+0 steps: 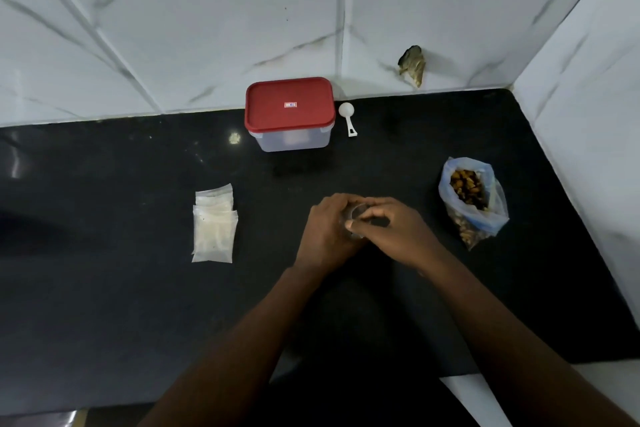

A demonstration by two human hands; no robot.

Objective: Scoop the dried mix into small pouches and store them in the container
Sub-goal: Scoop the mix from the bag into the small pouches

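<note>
The left hand (pixel 322 232) and right hand (pixel 391 229) both pinch a small clear pouch (pixel 360 211), seemingly opening it; the next move means fetching the scoop (pixel 347 116).

Sticker (pixel 290 105), container lid (pixel 270 97): txt illegible

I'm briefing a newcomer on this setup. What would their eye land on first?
The red-lidded container at the back of the black counter stands out most, a white scoop just right of it. At centre, the left hand and right hand together hold a small clear pouch. An open bag of dried mix stands to their right; a stack of pouches lies to the left.
</note>
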